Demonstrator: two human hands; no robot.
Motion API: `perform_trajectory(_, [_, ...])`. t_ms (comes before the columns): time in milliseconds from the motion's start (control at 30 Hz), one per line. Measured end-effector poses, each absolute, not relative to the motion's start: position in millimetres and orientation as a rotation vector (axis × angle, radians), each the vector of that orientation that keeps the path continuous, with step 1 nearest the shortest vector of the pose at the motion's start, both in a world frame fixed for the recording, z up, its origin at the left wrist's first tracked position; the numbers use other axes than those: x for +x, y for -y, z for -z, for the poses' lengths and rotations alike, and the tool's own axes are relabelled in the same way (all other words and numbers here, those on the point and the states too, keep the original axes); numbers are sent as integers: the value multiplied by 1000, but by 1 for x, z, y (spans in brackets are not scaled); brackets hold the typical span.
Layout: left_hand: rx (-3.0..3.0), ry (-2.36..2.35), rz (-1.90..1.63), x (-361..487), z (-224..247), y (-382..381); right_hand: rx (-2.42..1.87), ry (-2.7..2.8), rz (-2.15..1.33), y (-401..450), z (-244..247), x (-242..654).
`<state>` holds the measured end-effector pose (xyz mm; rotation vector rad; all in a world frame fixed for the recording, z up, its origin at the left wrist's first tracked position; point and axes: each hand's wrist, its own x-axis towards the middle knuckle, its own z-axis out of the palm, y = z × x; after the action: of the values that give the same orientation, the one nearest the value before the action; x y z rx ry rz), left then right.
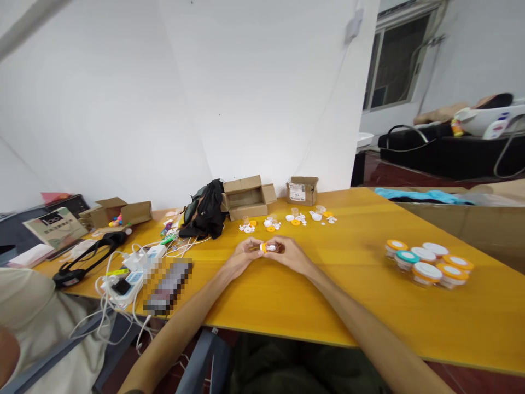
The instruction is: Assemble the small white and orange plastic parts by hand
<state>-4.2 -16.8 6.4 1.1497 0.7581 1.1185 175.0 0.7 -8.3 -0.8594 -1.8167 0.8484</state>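
Above the middle of the yellow table [262, 306], my left hand [245, 256] and my right hand [289, 253] meet on one small clear jar [271, 248] with an orange-and-white lid. The jar lies sideways, its lid end in my left fingers and its clear end in my right fingers. Small white pieces seem to be inside. Just beyond my hands, loose orange rings [270, 229], white discs [290, 218] and clear cups [295, 212] lie in small groups.
Several lidded jars [426, 272] stand together at the right. Behind are two cardboard boxes [246, 202] [302, 191] and a black bag [205, 210]. A blurred phone [169, 287], power strip [137, 279] and cables lie left, near a seated person [53, 323].
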Motion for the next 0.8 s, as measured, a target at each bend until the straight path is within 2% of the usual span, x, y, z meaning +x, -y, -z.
perform_trajectory(333, [1185,-859,-964,-1,-5,14,-832,1840,-755,5,4,173])
perform_trajectory(600, [1119,-739,-1097,-1,-9,17,-830,1843,-712,1,7,175])
perform_trajectory(800, [1136,-820,-965,-1,-6,13,-802,1838,-689,4,5,173])
